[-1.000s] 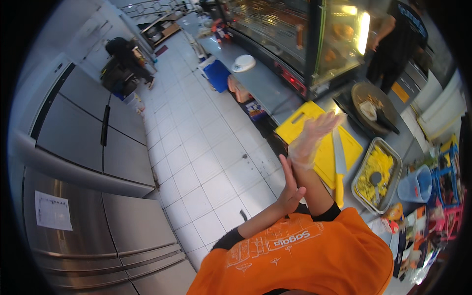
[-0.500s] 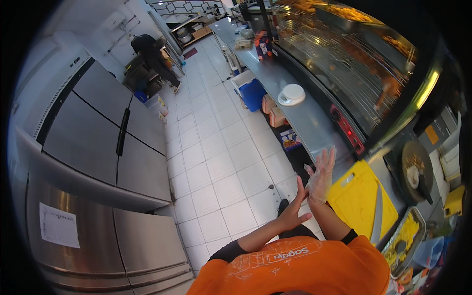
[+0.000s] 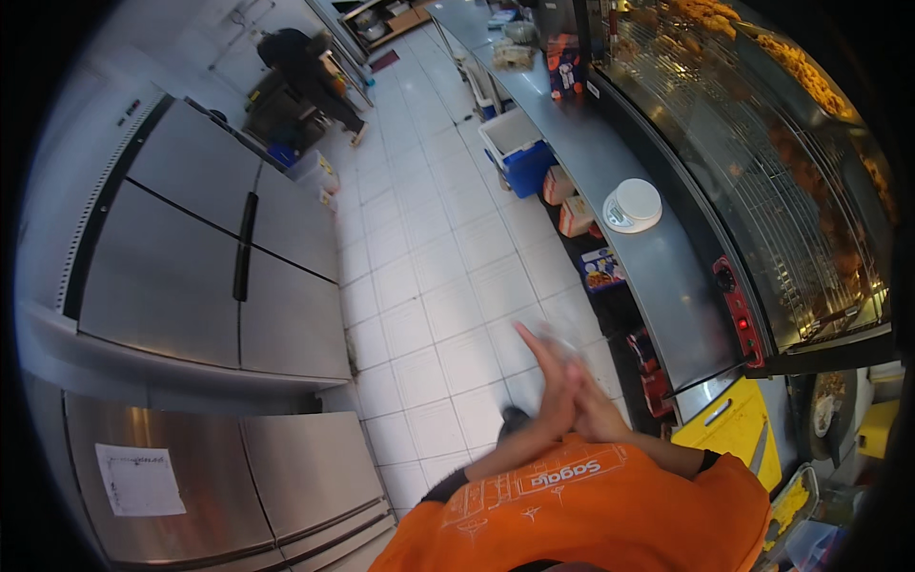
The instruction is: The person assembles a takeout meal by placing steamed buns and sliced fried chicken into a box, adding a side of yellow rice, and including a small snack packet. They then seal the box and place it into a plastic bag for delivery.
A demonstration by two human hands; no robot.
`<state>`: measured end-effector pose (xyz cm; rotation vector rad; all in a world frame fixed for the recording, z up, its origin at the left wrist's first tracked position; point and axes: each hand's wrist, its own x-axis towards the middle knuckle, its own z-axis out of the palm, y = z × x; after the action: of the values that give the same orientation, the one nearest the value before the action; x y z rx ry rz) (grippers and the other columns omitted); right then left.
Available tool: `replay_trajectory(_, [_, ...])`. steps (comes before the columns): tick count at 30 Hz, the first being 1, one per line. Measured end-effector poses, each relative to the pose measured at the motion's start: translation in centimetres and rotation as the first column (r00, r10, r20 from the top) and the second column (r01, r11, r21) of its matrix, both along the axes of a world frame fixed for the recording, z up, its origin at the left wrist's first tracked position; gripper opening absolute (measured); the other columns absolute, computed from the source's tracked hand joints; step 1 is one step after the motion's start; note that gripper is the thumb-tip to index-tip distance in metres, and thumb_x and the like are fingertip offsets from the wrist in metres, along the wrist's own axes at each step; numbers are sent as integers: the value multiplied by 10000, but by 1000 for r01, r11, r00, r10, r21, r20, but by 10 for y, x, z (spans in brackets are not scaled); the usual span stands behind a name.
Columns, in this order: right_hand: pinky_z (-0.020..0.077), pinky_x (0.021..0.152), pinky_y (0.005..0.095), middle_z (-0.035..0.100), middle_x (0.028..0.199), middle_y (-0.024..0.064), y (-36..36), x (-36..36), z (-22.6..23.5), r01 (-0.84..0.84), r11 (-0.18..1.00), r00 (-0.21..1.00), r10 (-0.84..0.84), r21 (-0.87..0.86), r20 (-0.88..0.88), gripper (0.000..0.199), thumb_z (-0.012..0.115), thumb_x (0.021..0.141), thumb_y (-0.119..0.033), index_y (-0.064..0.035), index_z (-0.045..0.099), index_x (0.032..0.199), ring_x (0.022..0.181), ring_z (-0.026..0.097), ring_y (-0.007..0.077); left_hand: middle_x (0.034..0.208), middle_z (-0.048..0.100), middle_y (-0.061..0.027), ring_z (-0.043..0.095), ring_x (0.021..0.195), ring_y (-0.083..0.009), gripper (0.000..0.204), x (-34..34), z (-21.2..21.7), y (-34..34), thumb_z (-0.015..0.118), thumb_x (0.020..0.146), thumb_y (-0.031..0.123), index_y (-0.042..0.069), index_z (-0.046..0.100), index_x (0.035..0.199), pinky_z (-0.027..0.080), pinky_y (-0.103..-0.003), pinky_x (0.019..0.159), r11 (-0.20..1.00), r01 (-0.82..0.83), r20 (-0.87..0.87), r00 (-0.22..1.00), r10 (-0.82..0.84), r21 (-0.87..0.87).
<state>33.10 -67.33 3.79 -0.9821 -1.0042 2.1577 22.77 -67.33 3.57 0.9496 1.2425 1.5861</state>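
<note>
The 2 hands meet in front of the chest, at about 6 o'clock in the view, just above the orange shirt [image 3: 581, 505]. The left hand [image 3: 548, 386] has its fingers stretched out flat and pointing toward 11 o'clock; the right hand [image 3: 596, 405] lies against it, palm to palm or nearly so (motion blur smears the fingertips, so the exact contact is hard to read). Neither hand grips anything: the left is plainly spread, and the right looks loosely flat against it, though whether a thin glove covers either one I cannot tell.

Below the hands runs the white tiled floor [image 3: 429, 286], from 6 o'clock up toward 12. At 9 o'clock stand steel fridge doors [image 3: 200, 267], and at 7 o'clock a lower steel door carries a sheet of paper [image 3: 140, 479], its print too small to make out.

At 3 o'clock a long steel counter [image 3: 610, 162] runs up toward 12, with a round white scale [image 3: 633, 205] resting on it. Just beside it, at 2 to 3 o'clock, a glass warming cabinet [image 3: 791, 191] holds browned food, partly lost in glare. Under the counter sit a blue and white cooler box [image 3: 519, 153] and some cartons, half hidden in shadow.

At 5 o'clock a yellow cutting board [image 3: 734, 429] is cut off by the shirt. At 11 o'clock another person in dark clothes [image 3: 305, 71] bends over, far away.
</note>
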Motion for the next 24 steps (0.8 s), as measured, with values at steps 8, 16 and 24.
replay_trajectory(8, [590, 652, 261, 456, 1306, 131, 67, -6, -65, 355, 566, 773, -625, 744, 108, 570, 516, 856, 107, -72, 414, 1387, 1017, 582, 191, 1613, -140, -186, -79, 1502, -322, 1171, -52, -4, 80, 538, 856, 707, 143, -253, 1510, 70, -508, 1187, 664, 742, -377, 644, -666, 95])
replay_trajectory(16, [545, 730, 381, 485, 1227, 181, 23, 219, -120, 78, -228, -769, -634, 971, -87, 546, 574, 949, -115, -131, 340, 1442, 934, 598, 262, 1417, 523, -130, 407, 1363, -252, 533, -219, -54, 124, 517, 1012, 308, 71, 389, 1472, 318, -407, 1125, 494, 858, 76, 507, -859, -142])
replay_trajectory(24, [459, 875, 524, 375, 1340, 251, 37, 265, -146, 165, -885, -981, -194, 435, -23, 687, 688, 851, -348, -97, 355, 1397, 1153, 463, 353, 1259, 606, -83, 561, 1128, -153, 355, -386, -51, 266, 539, 1003, 155, 26, 525, 1334, 419, -303, 1015, 786, 584, -64, 793, -606, -203])
